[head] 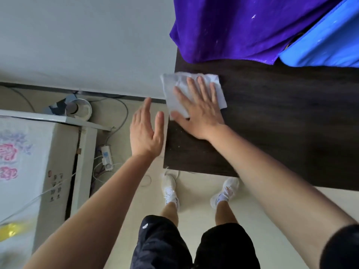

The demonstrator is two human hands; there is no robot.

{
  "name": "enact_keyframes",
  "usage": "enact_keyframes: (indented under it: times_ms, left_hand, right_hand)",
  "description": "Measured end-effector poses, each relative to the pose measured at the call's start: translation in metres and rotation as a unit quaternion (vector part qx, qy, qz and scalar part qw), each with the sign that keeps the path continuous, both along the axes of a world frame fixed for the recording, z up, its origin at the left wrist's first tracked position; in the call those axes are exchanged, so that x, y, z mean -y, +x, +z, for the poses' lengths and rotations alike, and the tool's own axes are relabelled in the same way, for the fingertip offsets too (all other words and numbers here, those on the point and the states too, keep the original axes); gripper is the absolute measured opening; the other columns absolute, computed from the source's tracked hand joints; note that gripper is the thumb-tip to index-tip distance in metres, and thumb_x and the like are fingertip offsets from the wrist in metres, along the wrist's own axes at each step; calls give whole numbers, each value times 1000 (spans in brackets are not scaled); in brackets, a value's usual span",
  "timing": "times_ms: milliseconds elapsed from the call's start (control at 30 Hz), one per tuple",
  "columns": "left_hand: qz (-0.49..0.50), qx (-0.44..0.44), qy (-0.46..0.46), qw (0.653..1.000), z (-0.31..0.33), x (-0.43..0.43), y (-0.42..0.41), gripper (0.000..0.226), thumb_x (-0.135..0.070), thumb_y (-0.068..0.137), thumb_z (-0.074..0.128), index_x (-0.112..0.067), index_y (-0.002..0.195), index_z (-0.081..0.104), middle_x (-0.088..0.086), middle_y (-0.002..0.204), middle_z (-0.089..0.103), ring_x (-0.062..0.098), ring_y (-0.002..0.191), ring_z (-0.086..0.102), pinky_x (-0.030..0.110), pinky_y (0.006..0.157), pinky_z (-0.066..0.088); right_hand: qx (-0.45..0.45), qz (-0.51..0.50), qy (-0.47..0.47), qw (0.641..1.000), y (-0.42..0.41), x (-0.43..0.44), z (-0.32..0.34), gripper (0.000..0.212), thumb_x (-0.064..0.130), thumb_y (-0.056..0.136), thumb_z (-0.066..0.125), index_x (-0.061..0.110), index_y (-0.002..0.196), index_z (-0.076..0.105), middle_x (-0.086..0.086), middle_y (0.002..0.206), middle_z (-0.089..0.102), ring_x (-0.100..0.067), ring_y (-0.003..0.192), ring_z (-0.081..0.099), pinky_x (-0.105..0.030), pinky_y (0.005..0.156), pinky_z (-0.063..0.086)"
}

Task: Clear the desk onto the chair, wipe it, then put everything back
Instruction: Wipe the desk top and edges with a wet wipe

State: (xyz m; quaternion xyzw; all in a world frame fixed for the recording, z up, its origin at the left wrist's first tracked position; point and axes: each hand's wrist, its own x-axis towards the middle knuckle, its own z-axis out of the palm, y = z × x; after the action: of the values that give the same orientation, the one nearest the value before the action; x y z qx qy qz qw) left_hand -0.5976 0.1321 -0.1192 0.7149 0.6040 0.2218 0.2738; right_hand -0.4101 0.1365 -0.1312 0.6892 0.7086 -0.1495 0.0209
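Two hands in play, one cloth. Right hand (pixel 202 111) lies flat on the white cloth (pixel 174 84), fingers straight and spread, pressing it onto the desk (pixel 272 117) at its far left corner; nothing is pinched.

The cloth is folded to a rough square with no real long axis, and its left side hangs just past the desk's left edge.

Left hand (pixel 145 133) is empty, fingers straight, palm turned toward the desk's left edge. It is just beside that edge and apart from the cloth.

A few pale specks (pixel 177 146) sit on the desk near its left edge, on my side of the cloth. My guess is that the next sweep goes leftward off that edge toward the waiting palm.

Purple fabric (pixel 223 26) and blue fabric (pixel 326 45) drape over the desk's far side, just beyond the cloth; a stroke away from me could snag them.

A power strip (pixel 106 157) lies on the floor left of the desk.
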Motion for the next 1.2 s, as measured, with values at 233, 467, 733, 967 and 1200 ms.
enact_keyframes:
  times_ms: [233, 467, 733, 967, 1200]
  left_hand:
    - [-147, -146, -33, 978, -9, -82, -11, 72, -63, 97, 18, -23, 157, 15, 3, 166, 7, 25, 152, 6, 48, 122, 13]
    - [-251, -206, 4, 946, -21, -112, 40, 60, -53, 102, 22, -31, 157, 10, 4, 166, 9, 28, 152, 7, 51, 118, 19]
    - [-233, -145, -66, 959, -28, -110, 36, 56, -58, 101, 24, -48, 153, 7, 10, 164, 17, 29, 151, 11, 53, 115, 19]
    - [-225, -134, -95, 961, -27, -109, 35, 56, -61, 100, 22, -53, 151, 2, 14, 162, 20, 29, 151, 11, 52, 116, 20]
    - [-222, -138, -92, 961, -28, -106, 35, 56, -62, 99, 20, -54, 151, 1, 14, 161, 22, 28, 151, 12, 53, 116, 21]
  right_hand:
    - [-13, 93, 12, 996, -36, 111, -4, 66, 65, 99, 30, 38, 158, 19, -7, 169, 2, -31, 155, -8, -62, 121, 5]
    - [49, -124, -41, 990, 64, 134, 2, 75, 78, 91, 13, 46, 157, -3, -5, 168, -9, -30, 153, -15, -61, 121, 1]
    - [25, -246, 29, 968, -26, 78, -6, 76, 74, 94, 20, 36, 159, 13, -10, 168, 2, -39, 153, -6, -65, 119, 0]
    - [0, -111, 57, 992, -93, 136, -10, 66, 62, 102, 26, 33, 160, 17, -11, 168, 5, -36, 154, -1, -65, 118, 10]
    - [33, -160, 16, 986, -25, 161, -9, 75, 77, 94, 22, 42, 159, 5, -8, 169, -2, -34, 154, -7, -65, 119, 7]
